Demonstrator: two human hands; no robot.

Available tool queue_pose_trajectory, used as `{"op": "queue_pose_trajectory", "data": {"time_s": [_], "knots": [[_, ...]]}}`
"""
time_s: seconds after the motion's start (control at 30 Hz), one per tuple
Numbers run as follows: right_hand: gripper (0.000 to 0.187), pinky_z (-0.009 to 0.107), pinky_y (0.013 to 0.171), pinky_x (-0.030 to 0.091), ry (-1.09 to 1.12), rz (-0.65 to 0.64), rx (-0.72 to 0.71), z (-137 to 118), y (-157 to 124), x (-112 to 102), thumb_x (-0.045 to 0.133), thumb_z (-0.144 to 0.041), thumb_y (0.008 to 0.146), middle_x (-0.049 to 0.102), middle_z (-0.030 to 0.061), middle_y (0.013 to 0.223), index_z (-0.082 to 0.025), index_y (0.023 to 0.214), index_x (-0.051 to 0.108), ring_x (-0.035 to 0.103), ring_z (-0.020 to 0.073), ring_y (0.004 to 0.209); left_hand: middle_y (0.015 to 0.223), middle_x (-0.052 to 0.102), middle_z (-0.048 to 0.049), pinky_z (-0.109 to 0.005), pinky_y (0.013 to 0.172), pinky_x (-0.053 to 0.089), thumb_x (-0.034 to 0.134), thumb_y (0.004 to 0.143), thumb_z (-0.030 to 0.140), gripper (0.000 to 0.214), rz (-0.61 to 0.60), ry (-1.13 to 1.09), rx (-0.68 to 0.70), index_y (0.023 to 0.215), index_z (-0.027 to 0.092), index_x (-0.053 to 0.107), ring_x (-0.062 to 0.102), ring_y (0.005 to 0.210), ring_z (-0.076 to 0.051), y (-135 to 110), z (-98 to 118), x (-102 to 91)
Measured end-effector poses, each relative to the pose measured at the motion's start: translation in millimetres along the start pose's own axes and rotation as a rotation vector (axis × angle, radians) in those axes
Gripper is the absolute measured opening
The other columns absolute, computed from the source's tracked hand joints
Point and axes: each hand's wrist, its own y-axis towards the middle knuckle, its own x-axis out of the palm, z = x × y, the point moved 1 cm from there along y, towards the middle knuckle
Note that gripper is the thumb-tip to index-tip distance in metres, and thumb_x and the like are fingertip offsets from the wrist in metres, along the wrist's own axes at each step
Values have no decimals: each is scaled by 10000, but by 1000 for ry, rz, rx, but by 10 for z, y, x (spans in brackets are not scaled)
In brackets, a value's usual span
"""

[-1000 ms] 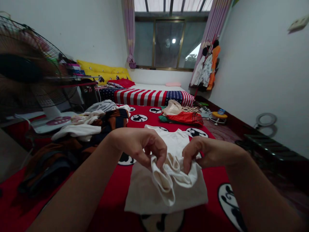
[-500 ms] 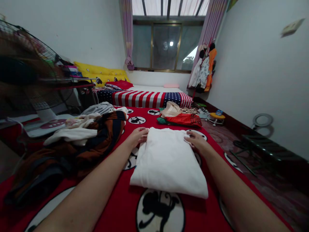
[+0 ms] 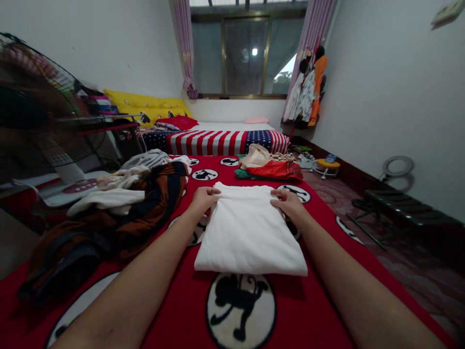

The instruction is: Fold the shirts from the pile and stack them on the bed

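- Step in hand: prob. folding/squaring up the white garment (image 3: 250,235) – both hands at its far corners.
- Garment loc: center, on the red blanket (image 3: 170,310), folded to a rough block; far edge between the hands, near edge toward the wearer, just above a monkey print (image 3: 241,310). Near edge looks fairly straight, w/ a shadow under its R end; can't tell if it's lifted there.
- L hand (image 3: 205,199): narrow, thumb + fingers closed in at the far L corner, looks like a pinch on cloth. Underside hidden, so # of layers held unclear.
- R hand (image 3: 288,203): narrow too, fingertips on top at the far R corner, cloth apparently gripped. Fingers under the edge not visible.
- Next move calls for (my read): even grip both sides, all layers caught, far edge kept taut; uneven pull would prob. skew the block or let an inner layer slip.
- Nearby: brown garment (image 3: 158,203) in a loose heap to L of the L arm, w/ a white sleeve-like piece (image 3: 112,198) on it; red garment (image 3: 278,169) in a pile beyond the R hand – both piles apart from the white one.
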Motion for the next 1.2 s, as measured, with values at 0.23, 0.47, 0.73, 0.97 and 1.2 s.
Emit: {"op": "queue_pose_trajectory", "data": {"time_s": [0.23, 0.47, 0.73, 0.97, 1.2], "knots": [[378, 322, 864, 461, -337, 133, -116, 37, 13, -26, 664, -150, 658, 653, 108, 1132, -158, 1034, 701, 613, 210, 937, 1074, 602, -107, -358, 890, 456, 653, 671, 130, 317, 172, 600, 299, 974, 195, 718, 589, 1004, -267, -159, 83, 42], [359, 278, 617, 415, -611, -41, 62, -38, 21, -187, 551, -498, 822, 705, 66, 743, -176, 873, 703, 632, 189, 683, 780, 658, -60, -309, 667, 411, 604, 798, 499, 292, -97, 844, 355, 795, 220, 687, 608, 749, -237, -770, 477, -83], [152, 270, 581, 365, -763, -24, 58, -62, -66, -80, 614, -292, 728, 725, 68, 861, -204, 795, 718, 645, 209, 812, 788, 689, -18, -262, 659, 367, 635, 771, 254, 56, -616, 806, 358, 747, 220, 671, 611, 754, -183, -1474, 202, -269], [193, 288, 623, 361, -953, -9, -3, -232, -165, -127, 575, -289, 808, 716, 82, 972, -208, 940, 692, 640, 234, 904, 897, 644, -3, -246, 662, 370, 714, 749, 368, 215, -631, 836, 444, 897, 231, 641, 587, 811, -177, -1619, 285, -338], [280, 267, 599, 356, -793, -262, -559, -514, -994, -92, 470, -389, 933, 628, 23, 745, -201, 764, 589, 562, 150, 666, 924, 625, 5, -258, 708, 381, 647, 798, 216, 133, -641, 852, 520, 922, 241, 609, 583, 865, -176, -1643, 197, -330]]}}
